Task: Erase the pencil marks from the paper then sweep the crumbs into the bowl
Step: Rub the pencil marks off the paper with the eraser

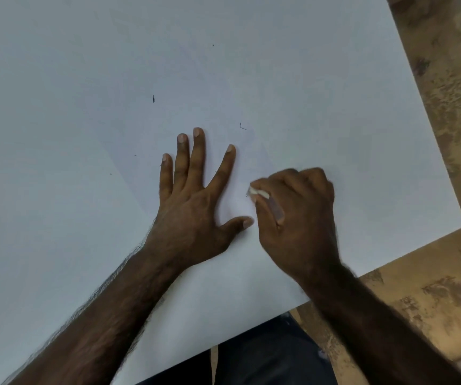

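Paper (293, 87) is lying pinned under the flat left hand (193, 207); at its three o'clock the right hand (298, 218) is pinching the eraser (258, 192), and hard rubbing could crease the sheet.

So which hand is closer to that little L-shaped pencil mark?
Left. The left hand lies flat with its forefinger tip just below-left of the L-shaped mark; the right hand, gripping the eraser, sits farther below.

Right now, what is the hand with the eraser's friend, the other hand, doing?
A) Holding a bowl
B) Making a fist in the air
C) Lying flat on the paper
C: the left hand lies flat with fingers spread on the paper, while the right hand grips the eraser.
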Available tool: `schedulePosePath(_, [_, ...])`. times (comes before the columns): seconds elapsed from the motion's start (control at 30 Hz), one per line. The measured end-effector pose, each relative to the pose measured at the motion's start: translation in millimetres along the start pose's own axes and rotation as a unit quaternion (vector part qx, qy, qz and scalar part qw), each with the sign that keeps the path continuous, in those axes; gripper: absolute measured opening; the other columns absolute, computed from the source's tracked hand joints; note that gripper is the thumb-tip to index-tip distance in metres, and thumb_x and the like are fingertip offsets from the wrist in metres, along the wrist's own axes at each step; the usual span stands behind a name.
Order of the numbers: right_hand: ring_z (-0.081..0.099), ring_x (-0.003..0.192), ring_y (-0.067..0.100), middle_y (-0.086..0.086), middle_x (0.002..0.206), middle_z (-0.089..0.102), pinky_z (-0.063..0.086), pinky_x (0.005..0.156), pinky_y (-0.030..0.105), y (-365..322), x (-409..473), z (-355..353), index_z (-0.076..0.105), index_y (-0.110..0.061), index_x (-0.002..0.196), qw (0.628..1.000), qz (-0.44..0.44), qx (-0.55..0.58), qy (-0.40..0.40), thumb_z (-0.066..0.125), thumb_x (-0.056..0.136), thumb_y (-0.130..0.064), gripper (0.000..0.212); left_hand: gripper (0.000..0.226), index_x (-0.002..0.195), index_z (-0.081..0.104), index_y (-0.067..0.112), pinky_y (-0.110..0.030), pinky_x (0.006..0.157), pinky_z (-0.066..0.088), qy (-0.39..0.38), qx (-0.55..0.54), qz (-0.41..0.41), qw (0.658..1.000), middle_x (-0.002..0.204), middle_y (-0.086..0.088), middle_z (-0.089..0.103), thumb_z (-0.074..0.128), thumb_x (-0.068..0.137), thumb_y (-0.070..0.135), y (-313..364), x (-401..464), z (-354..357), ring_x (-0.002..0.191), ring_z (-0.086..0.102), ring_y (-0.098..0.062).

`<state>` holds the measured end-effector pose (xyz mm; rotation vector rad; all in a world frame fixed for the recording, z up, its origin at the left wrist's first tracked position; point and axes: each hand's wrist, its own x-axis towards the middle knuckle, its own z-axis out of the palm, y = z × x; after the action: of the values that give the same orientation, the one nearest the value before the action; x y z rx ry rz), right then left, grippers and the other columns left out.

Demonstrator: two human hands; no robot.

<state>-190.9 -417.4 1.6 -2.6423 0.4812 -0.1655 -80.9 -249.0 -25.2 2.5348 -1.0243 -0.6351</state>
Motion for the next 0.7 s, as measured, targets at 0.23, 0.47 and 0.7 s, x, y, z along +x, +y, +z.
schedulePosePath(0.23, [0.066, 0.098, 0.033, 0.002, 0.104, 0.077, 0.050, 0.084, 0.052, 6.4, 12.8, 6.0, 0.078, -0.015, 0.109, 0.999, 0.018, -0.027, 0.008, 0.076, 0.097, -0.023, 0.015, 0.112, 0.173, -0.009, 0.034, -0.049, 0.129, -0.024, -0.017, 0.015, 0.000, 1.000, 0.175, -0.013, -0.034, 0.042, 0.089, 0.089, 1.1, 0.5, -3.1, 0.160, -0.037, -0.033])
schedulePosePath(0.47, [0.061, 0.097, 0.027, 0.001, 0.099, 0.076, 0.048, 0.084, 0.045, -14.2, -17.4, 5.9, 0.077, -0.016, 0.107, 1.000, 0.000, -0.005, -0.031, 0.075, 0.094, -0.026, 0.017, 0.114, 0.173, -0.008, 0.033, -0.055, 0.131, -0.018, -0.012, 0.011, -0.002, 1.000, 0.176, -0.014, -0.032, 0.039, 0.086, 0.089, 3.1, 0.0, -2.3, 0.161, -0.036, -0.033])
schedulePosePath(0.7, [0.064, 0.096, 0.027, 0.000, 0.098, 0.077, 0.045, 0.086, 0.043, -0.9, -7.2, 3.0, 0.078, -0.016, 0.106, 0.999, 0.042, -0.019, -0.003, 0.073, 0.097, -0.027, 0.015, 0.119, 0.173, -0.006, 0.034, -0.052, 0.131, -0.020, -0.003, 0.016, -0.003, 1.000, 0.177, -0.014, -0.030, 0.048, 0.085, 0.092, 2.6, 0.0, 0.1, 0.162, -0.034, -0.034])
